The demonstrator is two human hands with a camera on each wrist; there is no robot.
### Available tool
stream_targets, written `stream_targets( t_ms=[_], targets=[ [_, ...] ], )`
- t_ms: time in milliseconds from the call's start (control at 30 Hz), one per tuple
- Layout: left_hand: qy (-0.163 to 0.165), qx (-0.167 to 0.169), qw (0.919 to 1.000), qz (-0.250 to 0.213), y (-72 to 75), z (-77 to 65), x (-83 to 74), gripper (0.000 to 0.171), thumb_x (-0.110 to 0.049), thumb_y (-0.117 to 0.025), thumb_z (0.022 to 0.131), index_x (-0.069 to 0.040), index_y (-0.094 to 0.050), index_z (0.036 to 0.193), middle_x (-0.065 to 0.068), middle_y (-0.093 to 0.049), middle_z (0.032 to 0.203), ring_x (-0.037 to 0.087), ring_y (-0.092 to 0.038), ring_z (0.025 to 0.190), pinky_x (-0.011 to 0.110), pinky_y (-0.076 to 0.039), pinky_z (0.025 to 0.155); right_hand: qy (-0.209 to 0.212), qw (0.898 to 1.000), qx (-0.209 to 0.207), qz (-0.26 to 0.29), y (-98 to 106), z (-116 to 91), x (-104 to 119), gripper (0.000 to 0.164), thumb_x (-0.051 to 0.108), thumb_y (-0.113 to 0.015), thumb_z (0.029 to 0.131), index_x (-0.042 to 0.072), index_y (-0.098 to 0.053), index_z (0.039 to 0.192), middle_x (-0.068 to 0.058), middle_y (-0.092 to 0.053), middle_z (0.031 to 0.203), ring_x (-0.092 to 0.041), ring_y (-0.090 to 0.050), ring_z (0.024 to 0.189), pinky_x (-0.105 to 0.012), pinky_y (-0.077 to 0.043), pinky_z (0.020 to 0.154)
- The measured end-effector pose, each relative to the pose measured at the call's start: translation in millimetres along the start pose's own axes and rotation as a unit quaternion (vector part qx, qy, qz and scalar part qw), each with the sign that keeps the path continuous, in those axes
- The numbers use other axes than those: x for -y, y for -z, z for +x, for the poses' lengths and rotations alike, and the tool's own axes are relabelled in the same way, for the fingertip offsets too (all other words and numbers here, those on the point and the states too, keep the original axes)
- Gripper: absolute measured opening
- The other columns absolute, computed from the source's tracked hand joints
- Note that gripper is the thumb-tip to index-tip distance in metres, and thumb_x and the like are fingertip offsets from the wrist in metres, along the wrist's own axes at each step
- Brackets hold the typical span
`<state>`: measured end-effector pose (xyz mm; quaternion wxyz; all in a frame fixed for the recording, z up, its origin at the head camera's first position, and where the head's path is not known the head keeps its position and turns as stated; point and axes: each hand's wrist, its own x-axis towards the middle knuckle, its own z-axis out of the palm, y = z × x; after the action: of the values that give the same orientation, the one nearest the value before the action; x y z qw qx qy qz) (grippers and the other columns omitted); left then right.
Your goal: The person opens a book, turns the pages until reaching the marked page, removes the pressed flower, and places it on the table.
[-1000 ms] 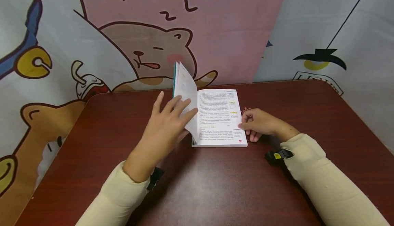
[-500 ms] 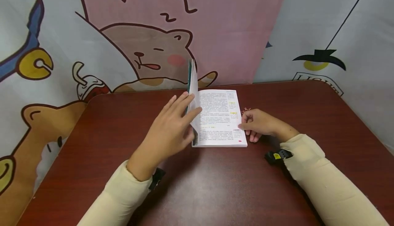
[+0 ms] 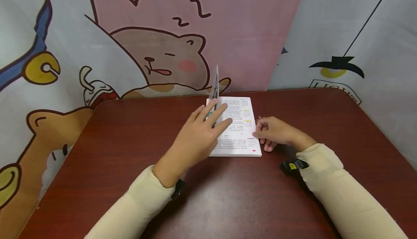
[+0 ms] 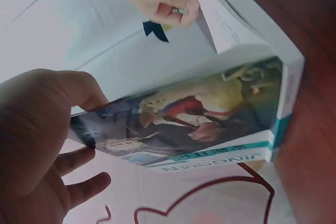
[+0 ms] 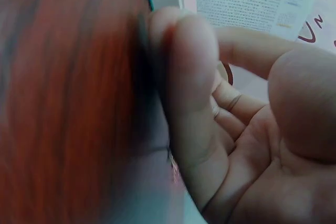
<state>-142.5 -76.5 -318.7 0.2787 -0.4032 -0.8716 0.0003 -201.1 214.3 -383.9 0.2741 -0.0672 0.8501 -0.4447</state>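
An open book (image 3: 239, 130) lies on the table, its printed right page facing up. Its glossy front cover (image 4: 184, 108), with a painting and a teal stripe, stands nearly upright over the left part of the page. My left hand (image 3: 200, 130) is against this cover with fingers extended, some reaching past its edge above the page; its thumb is hidden in the head view. At the book's right edge my right hand (image 3: 273, 132) pinches the page border, thumb on top and other fingers curled by the side. In the right wrist view, the curled fingers (image 5: 194, 61) fill the middle.
The brown wooden table (image 3: 107, 163) runs back to a cartoon-printed cloth (image 3: 241, 33). A small red beaded item (image 3: 260, 117) shows behind my right hand. Black camera mounts (image 3: 293, 165) sit at the cuffs of both cream sleeves.
My left hand has moved right, swinging the cover and loose pages from leaning left to nearly upright further over the page. The right hand has stayed at the book's edge.
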Motion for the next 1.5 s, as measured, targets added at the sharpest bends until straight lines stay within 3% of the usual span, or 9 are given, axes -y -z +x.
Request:
stream_targets(
  t_ms=[167,300,500,667,833,1000,1200,1400,1500],
  targets=[
    [-0.046,0.031,0.9984,0.004,-9.0,13.8,-12.2,0.047,-0.008,-0.06,0.096,-0.024,-0.057,0.139,0.009,-0.046,0.155,0.037,-0.039,0.145,0.049,-0.043,0.11,0.0,1.0,-0.018,-0.005,7,-6,-1,0.022,0.019,-0.064,0.097,-0.001,-0.056,0.098,-0.013,-0.06,0.074,-0.022,-0.066,0.052,-0.04,-0.059,0.054],
    [-0.068,0.065,0.9956,-0.002,-17.8,23.5,-22.1,0.063,-0.006,-0.066,0.093,-0.027,-0.046,0.149,0.007,-0.041,0.158,0.036,-0.042,0.143,0.046,-0.045,0.109,0.006,0.999,-0.033,-0.005,15,-13,-2,0.025,0.022,-0.061,0.1,-0.002,-0.055,0.101,-0.013,-0.061,0.075,-0.023,-0.067,0.054,-0.04,-0.059,0.055],
    [-0.087,0.113,0.9897,-0.014,-31.6,29.9,-32.3,0.087,-0.004,-0.07,0.091,-0.031,-0.024,0.16,0.004,-0.029,0.165,0.031,-0.043,0.144,0.044,-0.049,0.105,0.015,0.999,-0.052,-0.01,26,-21,-4,0.023,0.018,-0.056,0.101,-0.005,-0.055,0.106,-0.013,-0.062,0.076,-0.023,-0.066,0.055,-0.04,-0.059,0.055],
    [-0.086,0.152,0.9842,-0.029,-41.4,30.5,-34.9,0.092,-0.002,-0.067,0.093,-0.034,-0.015,0.161,0.002,-0.025,0.166,0.029,-0.044,0.144,0.047,-0.055,0.095,0.007,0.998,-0.061,-0.007,31,-24,-7,0.027,0.022,-0.058,0.101,-0.004,-0.054,0.108,-0.013,-0.061,0.075,-0.023,-0.066,0.055,-0.04,-0.06,0.056],
    [-0.081,0.164,0.9825,-0.036,-51.4,30.0,-36.7,0.087,-0.001,-0.065,0.094,-0.033,-0.018,0.161,0.005,-0.034,0.162,0.027,-0.053,0.137,0.043,-0.059,0.087,0.001,0.998,-0.067,-0.011,34,-25,-9,0.027,0.023,-0.058,0.101,-0.003,-0.053,0.109,-0.012,-0.061,0.075,-0.023,-0.066,0.055,-0.04,-0.059,0.056],
    [-0.097,0.17,0.9806,-0.013,-59.7,28.8,-37.6,0.068,-0.011,-0.063,0.097,-0.029,-0.034,0.156,0.004,-0.048,0.153,0.022,-0.056,0.132,0.039,-0.055,0.094,-0.005,0.997,-0.067,-0.022,34,-26,-10,0.025,0.022,-0.058,0.102,-0.002,-0.053,0.107,-0.011,-0.06,0.075,-0.024,-0.066,0.056,-0.039,-0.059,0.056],
    [-0.102,0.193,0.9756,-0.02,-63.6,27.2,-37.0,0.053,-0.014,-0.059,0.098,-0.028,-0.048,0.148,0.001,-0.054,0.147,0.021,-0.057,0.131,0.042,-0.052,0.098,-0.001,0.996,-0.075,-0.044,33,-27,-10,0.022,0.021,-0.058,0.101,-0.001,-0.053,0.104,-0.012,-0.059,0.075,-0.024,-0.066,0.055,-0.04,-0.059,0.055],
    [-0.087,0.275,0.9573,-0.025,-60.8,25.1,-33.1,0.067,-0.017,-0.066,0.094,-0.034,-0.039,0.153,0.0,-0.045,0.155,0.027,-0.046,0.141,0.05,-0.044,0.11,0.004,0.995,-0.079,-0.064,31,-28,-11,0.021,0.021,-0.058,0.101,0.0,-0.054,0.102,-0.013,-0.06,0.075,-0.025,-0.066,0.055,-0.039,-0.059,0.054],
    [-0.082,0.296,0.9511,-0.035,-60.0,23.7,-31.1,0.073,-0.016,-0.068,0.093,-0.035,-0.035,0.155,0.001,-0.042,0.158,0.031,-0.044,0.143,0.052,-0.042,0.112,0.003,0.995,-0.08,-0.067,31,-28,-11,0.021,0.021,-0.058,0.101,0.0,-0.055,0.102,-0.013,-0.06,0.075,-0.025,-0.066,0.054,-0.039,-0.059,0.054]
  ],
)
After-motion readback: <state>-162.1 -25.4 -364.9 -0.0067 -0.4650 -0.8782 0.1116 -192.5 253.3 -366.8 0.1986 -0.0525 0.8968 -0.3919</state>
